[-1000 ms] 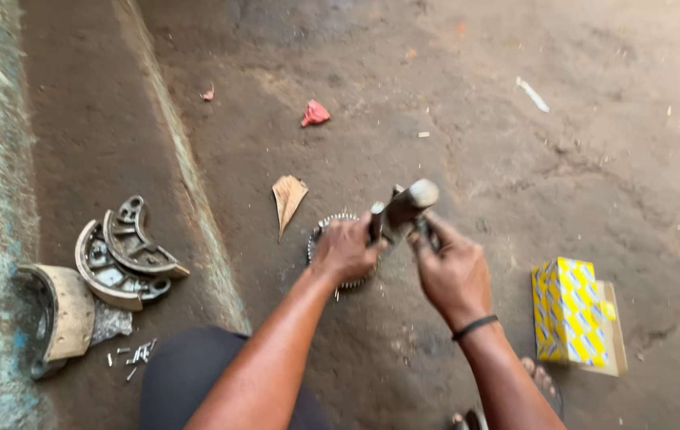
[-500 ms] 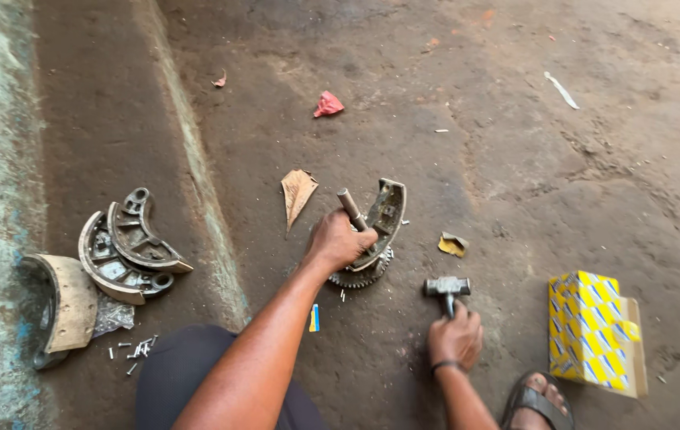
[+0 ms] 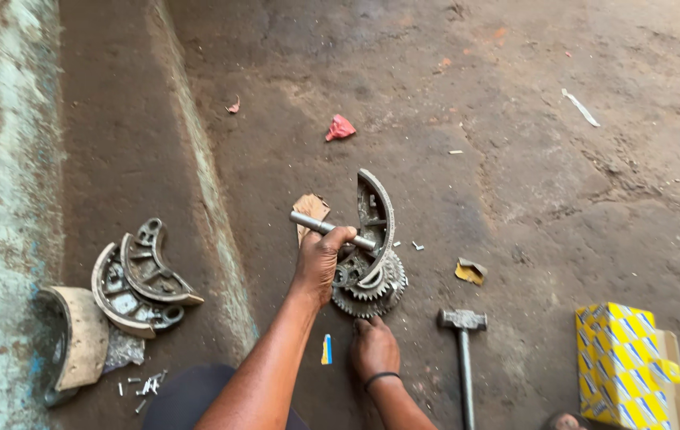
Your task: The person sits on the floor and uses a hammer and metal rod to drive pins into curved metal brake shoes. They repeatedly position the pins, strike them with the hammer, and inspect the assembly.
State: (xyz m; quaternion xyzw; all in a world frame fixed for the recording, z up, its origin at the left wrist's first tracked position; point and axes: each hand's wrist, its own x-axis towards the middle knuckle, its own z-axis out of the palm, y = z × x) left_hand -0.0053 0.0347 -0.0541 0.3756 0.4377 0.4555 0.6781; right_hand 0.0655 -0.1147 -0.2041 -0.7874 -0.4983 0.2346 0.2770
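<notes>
Brake shoe, a curved grey metal arc, stands on edge at the frame's centre atop a toothed steel gear lying on the gritty dirt floor. Our left hand is closed around a smooth steel rod laid against the shoe. Our right hand rests fingers-down beside the gear; we cannot tell whether it grips anything. Right of it lies a hammer, and further right a yellow patterned box. More worn shoes are stacked at lower left.
</notes>
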